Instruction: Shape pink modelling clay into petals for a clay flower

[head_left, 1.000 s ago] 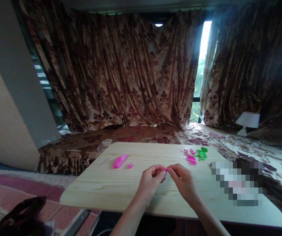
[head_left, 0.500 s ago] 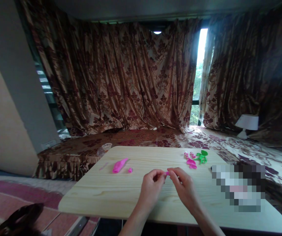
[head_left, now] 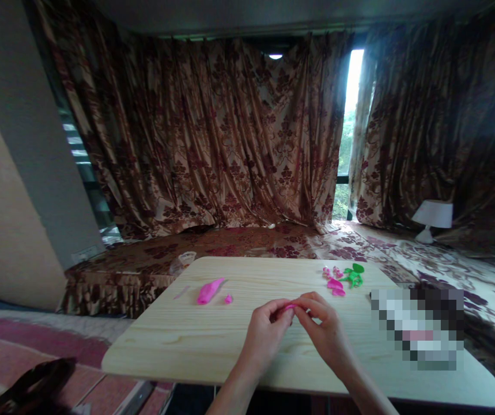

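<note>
My left hand (head_left: pixel 268 324) and my right hand (head_left: pixel 322 320) meet over the middle of the table, fingertips pinched together. Between them is a small piece of pink modelling clay (head_left: pixel 289 306), mostly hidden by the fingers. To the left on the tabletop lie a larger pink clay lump (head_left: pixel 210 291), tapering toward its upper right, and a small pink bit (head_left: pixel 229 299). Beyond my right hand sit flat pink pieces (head_left: pixel 336 286), two small pink-and-white pieces (head_left: pixel 332 271) and green leaf-like clay shapes (head_left: pixel 354 276).
The pale wooden table (head_left: pixel 178 340) has rounded corners. A blurred-out object (head_left: pixel 420 331) lies at its right side. A clear plastic container (head_left: pixel 182 262) stands past the far left edge. A white lamp (head_left: pixel 433 214) is at the back right, near patterned curtains (head_left: pixel 230 132).
My fingertips have drawn closer together around the pink clay, the right hand shifting slightly left. Less of the clay shows at their tips. The pieces on the table have stayed put.
</note>
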A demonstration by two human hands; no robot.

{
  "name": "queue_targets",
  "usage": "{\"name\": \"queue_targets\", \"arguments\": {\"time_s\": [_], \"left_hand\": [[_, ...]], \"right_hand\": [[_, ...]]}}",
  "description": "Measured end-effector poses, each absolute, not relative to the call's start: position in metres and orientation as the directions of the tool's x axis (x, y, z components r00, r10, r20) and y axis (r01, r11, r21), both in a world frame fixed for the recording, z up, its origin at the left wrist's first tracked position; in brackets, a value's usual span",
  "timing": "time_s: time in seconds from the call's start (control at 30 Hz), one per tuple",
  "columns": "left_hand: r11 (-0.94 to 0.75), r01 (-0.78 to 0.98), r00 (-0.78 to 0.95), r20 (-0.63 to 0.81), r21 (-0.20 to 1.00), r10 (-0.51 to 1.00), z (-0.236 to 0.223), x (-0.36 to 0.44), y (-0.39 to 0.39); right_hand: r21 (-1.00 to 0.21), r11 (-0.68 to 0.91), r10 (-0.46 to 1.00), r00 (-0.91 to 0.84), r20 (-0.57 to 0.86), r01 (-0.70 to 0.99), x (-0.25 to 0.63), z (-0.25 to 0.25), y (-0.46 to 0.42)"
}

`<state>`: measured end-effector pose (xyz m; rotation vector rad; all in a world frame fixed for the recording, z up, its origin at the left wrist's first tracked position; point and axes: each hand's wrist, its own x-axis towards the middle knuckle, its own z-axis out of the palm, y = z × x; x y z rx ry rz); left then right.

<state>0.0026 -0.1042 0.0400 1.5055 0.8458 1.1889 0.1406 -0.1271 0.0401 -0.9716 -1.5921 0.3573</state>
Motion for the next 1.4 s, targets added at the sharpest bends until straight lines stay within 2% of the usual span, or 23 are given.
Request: {"name": "queue_targets", "arguments": {"time_s": [0.3,0.57,0.7,1.0,1.2,1.4], "left_hand": [[-0.293,0.002,0.263,0.282,0.956,0.923,0.038,0.000,-0.101],[-0.137,-0.113,0.358,0.169,0.984,0.918,0.043,0.002,-0.111],[-0.155,-0.095,0.367,0.179,0.983,0.913,0.041,0.003,-0.109],[-0.195,-0.048,0.360,0.199,0.980,0.911,0.036,0.002,-0.106],[-0.292,0.064,0.375,0.248,0.954,0.893,0.040,-0.001,-0.107],[-0.224,0.005,0.404,0.203,0.975,0.892,0.041,-0.002,-0.109]], "right_hand": [[-0.645,0.627,0.710,0.018,0.704,0.437,0.145,0.035,-0.124],[-0.695,0.602,0.752,0.012,0.659,0.394,0.143,0.044,-0.128],[-0.706,0.601,0.759,0.009,0.651,0.376,0.142,0.041,-0.128],[-0.566,0.635,0.688,-0.052,0.724,0.525,0.147,0.037,-0.126],[-0.617,0.617,0.750,-0.128,0.649,0.489,0.150,0.047,-0.128],[-0.630,0.609,0.767,-0.158,0.621,0.481,0.151,0.054,-0.128]]}}
